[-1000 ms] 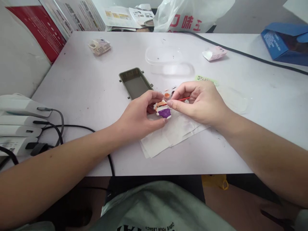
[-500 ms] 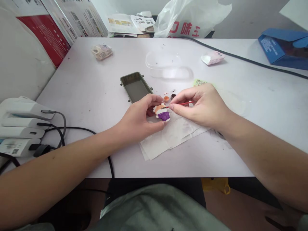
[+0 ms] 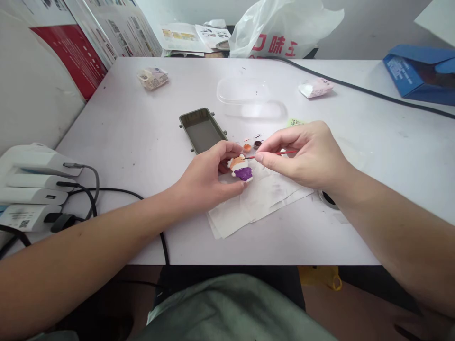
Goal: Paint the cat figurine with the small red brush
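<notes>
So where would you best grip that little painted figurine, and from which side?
Likely by the outer edges of the small figurine, from the left, as the left hand holds it: its orange and purple side faces the camera, and the brush points in from the right.

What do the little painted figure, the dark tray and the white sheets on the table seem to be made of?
Little painted figure: perhaps plaster or resin; its white parts look matte and chalky beside the orange and purple areas.
Dark tray: probably moulded plastic, smooth, with small tabs along its rim.
White sheets: likely paper or tissue, matte, thin-edged and lying in layers.
</notes>
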Available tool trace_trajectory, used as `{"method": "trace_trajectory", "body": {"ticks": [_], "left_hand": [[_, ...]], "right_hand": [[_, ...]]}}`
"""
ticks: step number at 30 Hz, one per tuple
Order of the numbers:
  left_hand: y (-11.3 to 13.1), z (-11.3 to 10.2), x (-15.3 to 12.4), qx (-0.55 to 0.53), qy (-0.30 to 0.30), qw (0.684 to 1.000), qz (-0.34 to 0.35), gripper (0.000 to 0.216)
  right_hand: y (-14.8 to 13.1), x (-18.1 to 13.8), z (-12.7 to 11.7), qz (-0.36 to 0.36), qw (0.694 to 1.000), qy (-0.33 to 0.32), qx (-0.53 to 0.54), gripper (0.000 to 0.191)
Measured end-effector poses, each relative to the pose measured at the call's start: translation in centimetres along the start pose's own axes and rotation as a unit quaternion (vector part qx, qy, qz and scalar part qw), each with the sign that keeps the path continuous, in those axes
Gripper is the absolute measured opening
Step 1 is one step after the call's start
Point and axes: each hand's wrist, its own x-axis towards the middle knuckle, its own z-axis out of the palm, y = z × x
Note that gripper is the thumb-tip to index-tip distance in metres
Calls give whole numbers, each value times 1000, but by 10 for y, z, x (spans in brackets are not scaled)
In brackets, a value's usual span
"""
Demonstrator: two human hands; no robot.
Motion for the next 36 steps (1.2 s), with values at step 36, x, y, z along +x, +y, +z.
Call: {"method": "trace_trajectory", "body": {"ticks": [36], "left_hand": [[12, 1, -12, 20, 43, 993, -104, 35]], "right_hand": [[17, 14, 5, 27, 998, 49, -26, 8]]}}
